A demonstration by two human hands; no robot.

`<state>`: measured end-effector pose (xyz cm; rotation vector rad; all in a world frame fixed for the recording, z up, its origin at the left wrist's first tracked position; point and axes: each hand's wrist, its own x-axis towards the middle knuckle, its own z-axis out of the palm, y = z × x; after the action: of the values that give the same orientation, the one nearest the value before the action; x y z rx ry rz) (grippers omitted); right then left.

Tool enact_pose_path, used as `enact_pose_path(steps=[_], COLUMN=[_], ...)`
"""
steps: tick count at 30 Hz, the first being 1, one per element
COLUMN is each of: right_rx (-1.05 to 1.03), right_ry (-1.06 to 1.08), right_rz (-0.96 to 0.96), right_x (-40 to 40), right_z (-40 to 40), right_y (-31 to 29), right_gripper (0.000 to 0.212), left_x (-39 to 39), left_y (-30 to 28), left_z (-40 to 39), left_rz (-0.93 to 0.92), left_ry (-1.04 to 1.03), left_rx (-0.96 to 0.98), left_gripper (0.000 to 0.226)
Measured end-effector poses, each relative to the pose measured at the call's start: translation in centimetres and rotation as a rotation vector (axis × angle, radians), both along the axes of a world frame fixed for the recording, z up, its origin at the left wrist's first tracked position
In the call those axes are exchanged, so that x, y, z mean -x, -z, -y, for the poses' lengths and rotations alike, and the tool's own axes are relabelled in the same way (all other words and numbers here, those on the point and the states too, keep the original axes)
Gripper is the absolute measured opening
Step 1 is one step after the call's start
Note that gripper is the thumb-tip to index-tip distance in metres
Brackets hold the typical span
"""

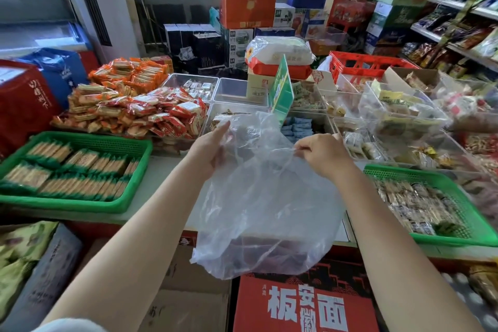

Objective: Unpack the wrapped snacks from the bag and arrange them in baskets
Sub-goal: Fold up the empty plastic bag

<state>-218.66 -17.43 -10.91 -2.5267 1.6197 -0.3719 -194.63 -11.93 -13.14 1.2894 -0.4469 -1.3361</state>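
A clear plastic bag [266, 197] hangs in mid-air over the counter's front edge, and it looks empty. My left hand [208, 149] holds its upper left rim, fingers stretched along the film. My right hand [322, 155] pinches the upper right rim. A green basket [80, 203] at the left holds rows of green-wrapped biscuits [67, 172]. Another green basket [458, 234] at the right holds small wrapped snacks [415, 205].
Piles of orange and red wrapped crackers [134, 108] lie behind the left basket. Clear bins [239, 89] of sweets fill the middle and right, with a green sign [281, 89] among them. A red carton [301, 302] and a brown box [188, 291] stand below the counter. Shelves [458, 24] rise at right.
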Motion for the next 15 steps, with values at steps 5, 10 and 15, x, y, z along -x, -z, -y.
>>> enact_pose_path(steps=[5, 10, 15], right_rx=[0.185, 0.204, 0.008], right_ry=[0.22, 0.38, 0.187], right_rz=[0.01, 0.088, 0.192], right_x=[1.4, 2.1, 2.1], right_z=[0.9, 1.1, 1.6], right_y=[0.7, 0.3, 0.5], right_gripper=[0.02, 0.026, 0.019], left_x=[-1.0, -1.0, -1.3], left_y=[2.1, 2.5, 1.7], left_z=[0.1, 0.1, 0.4], left_rz=[0.322, 0.307, 0.165], left_ry=[-0.228, -0.1, -0.203], left_rx=[0.047, -0.017, -0.067], left_gripper=[0.02, 0.009, 0.036])
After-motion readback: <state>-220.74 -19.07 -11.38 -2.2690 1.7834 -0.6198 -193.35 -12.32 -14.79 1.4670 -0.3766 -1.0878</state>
